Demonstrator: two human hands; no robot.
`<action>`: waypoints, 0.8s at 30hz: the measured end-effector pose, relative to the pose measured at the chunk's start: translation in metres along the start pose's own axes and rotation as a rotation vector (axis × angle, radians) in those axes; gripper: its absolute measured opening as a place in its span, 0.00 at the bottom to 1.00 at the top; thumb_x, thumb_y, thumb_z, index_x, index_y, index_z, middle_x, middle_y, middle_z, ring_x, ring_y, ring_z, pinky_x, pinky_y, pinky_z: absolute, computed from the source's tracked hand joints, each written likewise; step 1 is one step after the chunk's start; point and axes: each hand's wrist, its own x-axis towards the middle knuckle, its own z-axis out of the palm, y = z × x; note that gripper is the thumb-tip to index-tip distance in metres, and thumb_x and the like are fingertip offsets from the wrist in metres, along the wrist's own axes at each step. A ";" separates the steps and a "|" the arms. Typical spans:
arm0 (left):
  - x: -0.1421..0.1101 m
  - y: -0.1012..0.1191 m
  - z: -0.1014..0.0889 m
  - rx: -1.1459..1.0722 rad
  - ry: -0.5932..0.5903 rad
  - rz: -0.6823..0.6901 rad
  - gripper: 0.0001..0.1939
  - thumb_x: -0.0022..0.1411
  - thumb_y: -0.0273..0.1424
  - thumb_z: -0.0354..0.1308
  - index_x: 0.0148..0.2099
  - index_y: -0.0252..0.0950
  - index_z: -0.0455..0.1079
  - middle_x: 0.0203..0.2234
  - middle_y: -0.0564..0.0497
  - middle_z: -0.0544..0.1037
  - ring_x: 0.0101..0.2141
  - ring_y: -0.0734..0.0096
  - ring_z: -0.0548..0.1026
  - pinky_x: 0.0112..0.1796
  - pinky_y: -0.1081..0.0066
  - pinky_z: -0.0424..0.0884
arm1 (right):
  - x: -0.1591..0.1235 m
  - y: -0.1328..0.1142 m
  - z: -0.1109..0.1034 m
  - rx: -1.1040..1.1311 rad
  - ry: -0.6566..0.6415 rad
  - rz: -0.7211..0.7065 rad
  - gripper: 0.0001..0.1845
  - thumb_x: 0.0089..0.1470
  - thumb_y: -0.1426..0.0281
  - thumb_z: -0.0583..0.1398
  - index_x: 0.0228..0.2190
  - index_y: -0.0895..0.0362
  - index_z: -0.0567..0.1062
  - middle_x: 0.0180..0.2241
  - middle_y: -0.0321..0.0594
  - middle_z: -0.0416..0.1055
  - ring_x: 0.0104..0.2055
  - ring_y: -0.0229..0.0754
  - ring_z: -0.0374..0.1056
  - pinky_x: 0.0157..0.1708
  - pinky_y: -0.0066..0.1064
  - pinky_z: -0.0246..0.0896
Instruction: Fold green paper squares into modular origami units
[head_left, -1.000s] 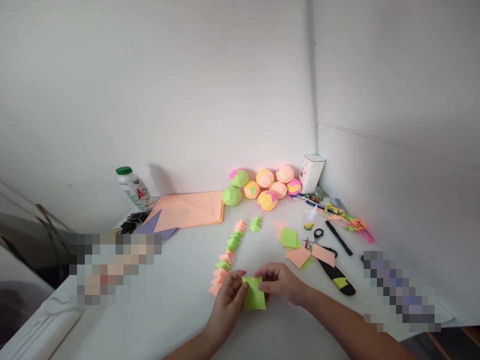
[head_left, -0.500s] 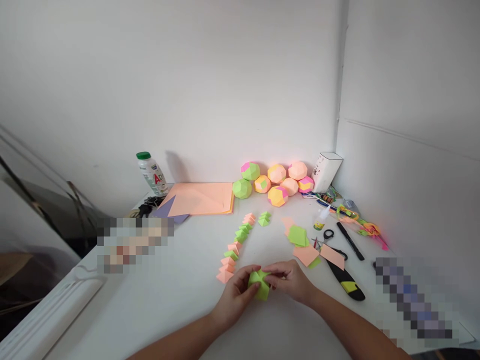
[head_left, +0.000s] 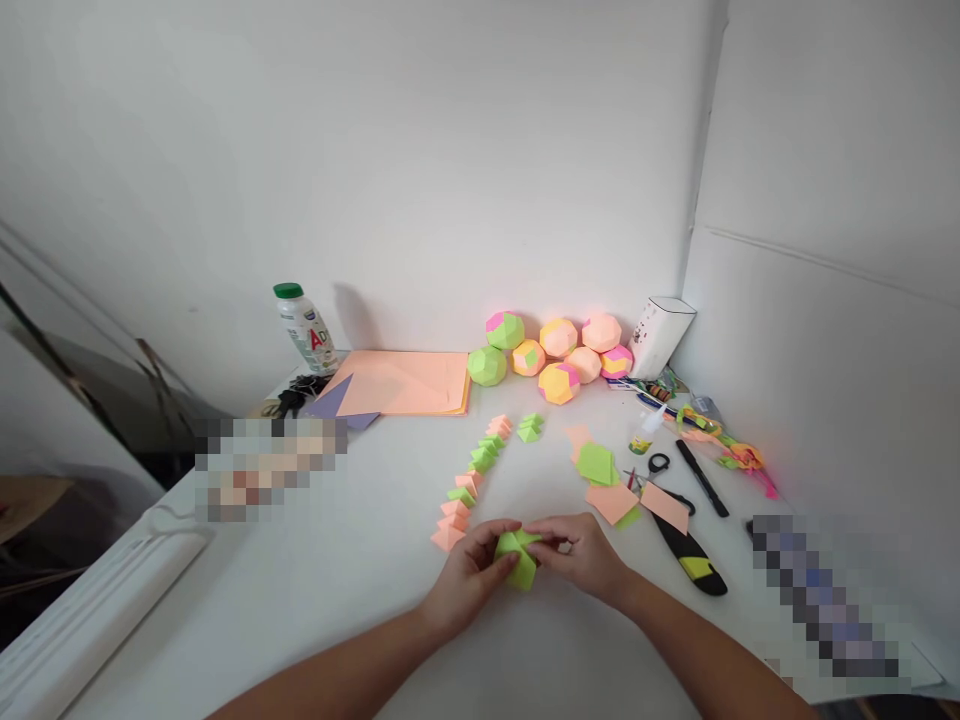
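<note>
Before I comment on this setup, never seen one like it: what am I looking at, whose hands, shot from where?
No machine here: these are a person's bare hands, seen by one camera worn on the head, looking forward and down. The left hand and right hand both hold a folded piece of green paper above a white table. Beyond it runs a row of folded peach and green pieces. At the back sit many-sided paper balls and a stack of peach sheets. To the right lie loose paper cuts and a black-and-yellow tool. Two patches are pixelated, so I can't tell what they cover.
</note>
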 end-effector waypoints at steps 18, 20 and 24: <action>0.001 -0.007 -0.003 0.258 0.179 0.154 0.11 0.51 0.37 0.64 0.37 0.39 0.74 0.33 0.51 0.70 0.31 0.71 0.71 0.31 0.70 0.71 | -0.005 -0.003 0.009 -0.114 -0.023 -0.019 0.12 0.56 0.65 0.56 0.36 0.57 0.77 0.29 0.40 0.76 0.26 0.38 0.67 0.26 0.27 0.62; 0.001 -0.006 -0.003 0.313 0.168 0.188 0.09 0.53 0.37 0.62 0.35 0.39 0.74 0.37 0.50 0.68 0.32 0.71 0.70 0.30 0.71 0.71 | -0.005 -0.001 0.008 -0.123 -0.032 -0.026 0.13 0.57 0.65 0.55 0.35 0.57 0.77 0.28 0.40 0.76 0.26 0.38 0.67 0.27 0.27 0.61; 0.000 -0.002 -0.002 0.385 0.109 0.137 0.09 0.56 0.37 0.60 0.32 0.37 0.75 0.27 0.51 0.71 0.28 0.70 0.70 0.29 0.72 0.69 | -0.004 -0.003 0.005 -0.079 -0.044 0.008 0.11 0.56 0.65 0.56 0.35 0.58 0.76 0.28 0.40 0.75 0.28 0.39 0.68 0.28 0.27 0.62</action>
